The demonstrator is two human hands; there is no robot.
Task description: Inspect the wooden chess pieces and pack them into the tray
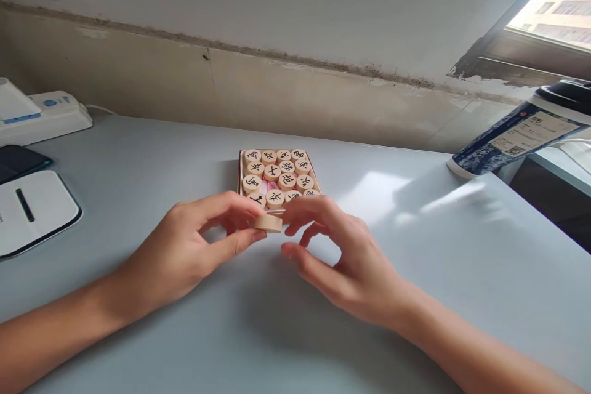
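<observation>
Between the thumb and fingers of my left hand a round wooden xiangqi piece is pinched, seen edge-on above the table. My right hand is just to its right, with thumb and fingers apart and nothing between them; whether a fingertip touches the piece I cannot tell. Behind both hands a shallow square box holds rows of xiangqi pieces marked with dark characters. One gap in the rows shows the pink-and-white box bottom. My fingers partly hide the box's near edge.
On the grey table, a white device and a dark phone lie at the left, before a white power strip. A blue-and-white cup with a black lid leans at the right. The wall borders the back.
</observation>
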